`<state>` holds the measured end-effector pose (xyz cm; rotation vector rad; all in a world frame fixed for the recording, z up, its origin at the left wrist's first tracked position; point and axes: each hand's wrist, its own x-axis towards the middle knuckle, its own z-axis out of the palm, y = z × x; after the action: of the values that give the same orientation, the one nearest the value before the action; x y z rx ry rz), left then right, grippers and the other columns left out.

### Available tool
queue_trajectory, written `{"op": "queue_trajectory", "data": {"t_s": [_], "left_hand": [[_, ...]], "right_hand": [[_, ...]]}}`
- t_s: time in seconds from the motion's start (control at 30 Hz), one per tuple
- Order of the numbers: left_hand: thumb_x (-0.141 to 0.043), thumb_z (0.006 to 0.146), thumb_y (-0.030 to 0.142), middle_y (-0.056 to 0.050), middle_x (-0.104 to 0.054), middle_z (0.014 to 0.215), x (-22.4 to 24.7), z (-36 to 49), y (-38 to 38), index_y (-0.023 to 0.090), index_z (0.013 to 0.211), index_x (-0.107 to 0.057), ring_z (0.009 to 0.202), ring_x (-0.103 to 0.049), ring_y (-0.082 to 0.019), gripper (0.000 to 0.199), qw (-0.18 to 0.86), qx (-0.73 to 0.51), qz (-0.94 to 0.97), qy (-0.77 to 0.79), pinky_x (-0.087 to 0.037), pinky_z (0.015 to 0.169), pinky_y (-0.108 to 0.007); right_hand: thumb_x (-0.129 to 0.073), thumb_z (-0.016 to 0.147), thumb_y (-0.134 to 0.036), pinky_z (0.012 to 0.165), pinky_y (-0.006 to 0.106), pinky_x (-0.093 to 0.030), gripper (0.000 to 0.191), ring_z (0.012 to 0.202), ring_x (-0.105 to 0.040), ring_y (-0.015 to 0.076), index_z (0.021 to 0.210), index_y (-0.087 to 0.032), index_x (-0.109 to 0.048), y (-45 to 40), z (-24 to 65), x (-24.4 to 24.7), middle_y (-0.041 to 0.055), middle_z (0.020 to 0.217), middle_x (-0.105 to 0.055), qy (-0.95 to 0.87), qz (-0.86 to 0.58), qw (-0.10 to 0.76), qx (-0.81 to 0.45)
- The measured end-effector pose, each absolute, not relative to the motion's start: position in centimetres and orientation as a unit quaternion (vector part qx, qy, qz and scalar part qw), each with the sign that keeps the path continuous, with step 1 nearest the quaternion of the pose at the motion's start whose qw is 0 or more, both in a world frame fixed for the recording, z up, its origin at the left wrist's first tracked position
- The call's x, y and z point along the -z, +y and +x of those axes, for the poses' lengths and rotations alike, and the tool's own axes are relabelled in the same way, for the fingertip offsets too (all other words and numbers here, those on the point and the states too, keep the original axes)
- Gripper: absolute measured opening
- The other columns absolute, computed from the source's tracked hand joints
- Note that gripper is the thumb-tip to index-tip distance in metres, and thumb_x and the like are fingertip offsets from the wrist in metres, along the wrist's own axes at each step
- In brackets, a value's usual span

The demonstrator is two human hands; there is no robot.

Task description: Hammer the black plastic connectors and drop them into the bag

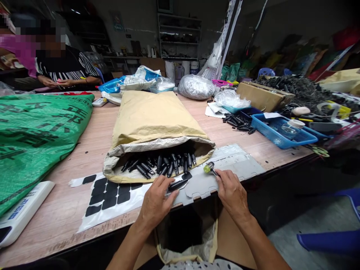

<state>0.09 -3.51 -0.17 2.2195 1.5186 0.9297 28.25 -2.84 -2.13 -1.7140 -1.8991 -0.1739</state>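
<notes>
Between the thumb and fingers of my left hand (160,198) is a black cylindrical part (177,185), lying over the grey board (233,165) near the table's front edge. My right hand (231,189) is closed round the handle of a small hammer (209,168) with a yellow-green head end, held just above the board. Behind my left hand lies a tan paper sack (157,116), its mouth toward me, with several black parts (159,163) inside. A white sheet with black stickers (109,195) lies to the left of my left hand.
A green sack (39,138) and a white device (25,210) lie on the left. On the right are a blue basket (281,131), a cardboard box (261,95) and a heap of black parts (303,90). An open sack (185,255) hangs below the edge. A person sits across, back left.
</notes>
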Motion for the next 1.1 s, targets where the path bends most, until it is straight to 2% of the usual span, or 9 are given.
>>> {"op": "queue_trajectory", "data": {"t_s": [0.1, 0.2, 0.33, 0.43, 0.57, 0.67, 0.8, 0.97, 1.1], "left_hand": [[-0.065, 0.092, 0.027, -0.005, -0.065, 0.100, -0.2, -0.5, -3.2, 0.023, 0.105, -0.069, 0.096, -0.064, -0.022, 0.015, 0.188, -0.318, 0.767, 0.524, -0.053, 0.084, -0.034], [-0.066, 0.090, 0.027, -0.004, -0.064, 0.094, -0.4, -0.7, -2.9, 0.023, 0.102, -0.070, 0.091, -0.063, -0.021, 0.013, 0.219, -0.308, 0.758, 0.531, -0.051, 0.080, -0.033], [-0.069, 0.088, 0.025, -0.002, -0.064, 0.090, -0.3, -0.5, -2.7, 0.024, 0.100, -0.070, 0.087, -0.061, -0.020, 0.012, 0.246, -0.307, 0.745, 0.539, -0.048, 0.078, -0.032], [-0.068, 0.088, 0.025, -0.002, -0.064, 0.091, -0.1, -0.5, -2.7, 0.023, 0.100, -0.071, 0.089, -0.061, -0.020, 0.012, 0.263, -0.317, 0.738, 0.535, -0.047, 0.079, -0.032], [-0.068, 0.090, 0.025, -0.002, -0.064, 0.091, -0.1, -0.5, -2.8, 0.024, 0.101, -0.073, 0.089, -0.061, -0.019, 0.013, 0.281, -0.329, 0.730, 0.529, -0.047, 0.081, -0.031], [-0.067, 0.090, 0.026, -0.003, -0.063, 0.088, -0.2, -0.4, -2.8, 0.024, 0.097, -0.075, 0.087, -0.060, -0.019, 0.011, 0.291, -0.333, 0.725, 0.527, -0.048, 0.080, -0.031], [-0.066, 0.090, 0.024, -0.003, -0.062, 0.087, -0.3, -0.4, -2.8, 0.023, 0.092, -0.076, 0.086, -0.059, -0.019, 0.010, 0.286, -0.341, 0.722, 0.529, -0.048, 0.079, -0.031], [-0.069, 0.088, 0.022, -0.002, -0.063, 0.089, 0.0, -0.5, -2.7, 0.024, 0.101, -0.075, 0.084, -0.059, -0.018, 0.014, 0.292, -0.339, 0.721, 0.529, -0.048, 0.080, -0.031], [-0.069, 0.088, 0.023, -0.002, -0.063, 0.089, 0.1, -0.6, -2.7, 0.023, 0.100, -0.075, 0.085, -0.059, -0.018, 0.013, 0.282, -0.333, 0.726, 0.531, -0.048, 0.080, -0.031]], "right_hand": [[-0.043, 0.104, -0.028, 0.089, 0.039, -0.052, 0.028, 0.100, -0.065, 0.0249, 0.119, -0.019, -0.065, -3.5, 28.1, 1.7, 0.0103, 0.106, -0.071, -0.698, -0.623, 0.353, 0.011], [-0.046, 0.103, -0.029, 0.088, 0.035, -0.057, 0.026, 0.098, -0.070, 0.0221, 0.119, -0.020, -0.065, -5.0, 26.8, 0.6, 0.0091, 0.108, -0.074, -0.685, -0.599, 0.409, -0.064], [-0.045, 0.103, -0.023, 0.090, 0.029, -0.058, 0.029, 0.103, -0.071, 0.0190, 0.125, -0.022, -0.064, -6.7, 23.7, -0.5, 0.0077, 0.114, -0.074, -0.720, -0.530, 0.418, -0.162], [-0.042, 0.103, -0.018, 0.095, 0.031, -0.058, 0.038, 0.108, -0.069, 0.0188, 0.138, -0.023, -0.058, -7.0, 21.7, -0.5, 0.0098, 0.119, -0.071, -0.744, -0.490, 0.411, -0.195], [-0.041, 0.103, -0.014, 0.092, 0.034, -0.059, 0.048, 0.105, -0.069, 0.0202, 0.149, -0.025, -0.050, -6.8, 20.2, -0.2, 0.0113, 0.117, -0.069, -0.768, -0.454, 0.408, -0.193], [-0.039, 0.102, -0.011, 0.090, 0.033, -0.060, 0.053, 0.102, -0.069, 0.0199, 0.152, -0.026, -0.048, -6.9, 19.5, 0.0, 0.0110, 0.113, -0.068, -0.777, -0.439, 0.413, -0.180], [-0.038, 0.101, -0.008, 0.082, 0.030, -0.060, 0.055, 0.092, -0.069, 0.0183, 0.151, -0.027, -0.049, -6.9, 19.4, 0.4, 0.0084, 0.105, -0.068, -0.789, -0.450, 0.379, -0.177], [-0.043, 0.100, -0.007, 0.093, 0.031, -0.057, 0.055, 0.106, -0.067, 0.0190, 0.150, -0.029, -0.049, -6.6, 20.2, 0.5, 0.0083, 0.113, -0.068, -0.766, -0.445, 0.435, -0.160], [-0.042, 0.101, -0.009, 0.088, 0.030, -0.059, 0.052, 0.099, -0.069, 0.0185, 0.148, -0.028, -0.053, -6.6, 20.6, 0.8, 0.0080, 0.109, -0.070, -0.767, -0.456, 0.415, -0.179]]}}
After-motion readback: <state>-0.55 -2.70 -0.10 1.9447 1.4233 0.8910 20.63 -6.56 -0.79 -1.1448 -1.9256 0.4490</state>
